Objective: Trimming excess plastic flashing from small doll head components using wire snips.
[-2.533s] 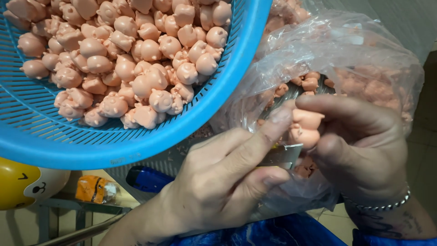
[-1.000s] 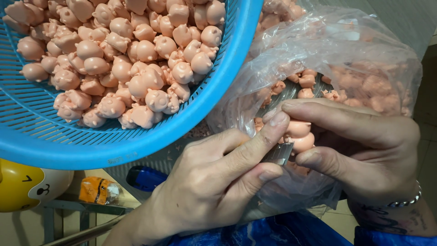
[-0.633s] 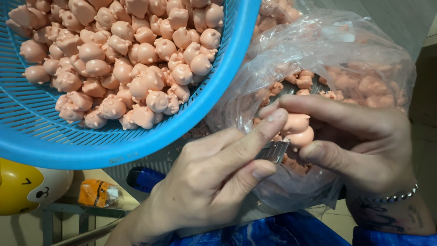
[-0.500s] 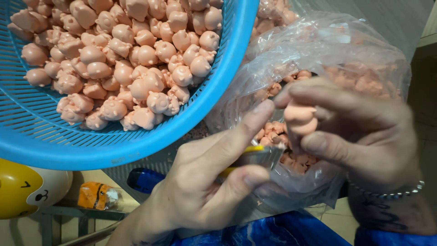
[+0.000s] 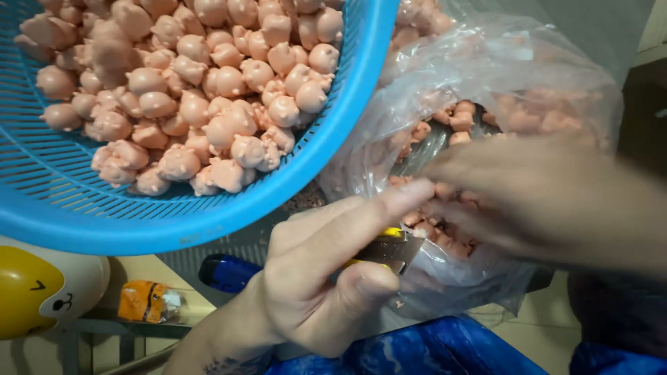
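— What is the left hand (image 5: 326, 278) holding?

— A small utility knife (image 5: 389, 248) with a yellow body and a short grey blade, pinched between thumb and bent fingers, forefinger stretched along the top. It sits just below frame centre, blade tip pointing toward 3 o'clock, touching the clear plastic bag (image 5: 486, 90).

— How would it handle?

— Light and stiff, I'd judge, with a sharp edge; the body is the place to grip, well back from the blade, as the hand does.

— And the right hand (image 5: 556, 194)?

— At 3 o'clock, blurred. Its fingers are among the small pink pig figures (image 5: 445, 208) at the bag's mouth, but whether they pinch one I cannot tell.

— The figures themselves?

— Small, rounded, probably soft rubbery mouldings: light, easy to squash or nick. Best taken by the body between two fingertips. The bag is thin and slack, likely to slip and tear.

— What surrounds them?

— At 10 o'clock a blue plastic basket (image 5: 208, 222) heaped with more pink pigs. At 8 o'clock, a yellow-and-white round toy (image 5: 35, 292) and a small orange packet (image 5: 146, 302).
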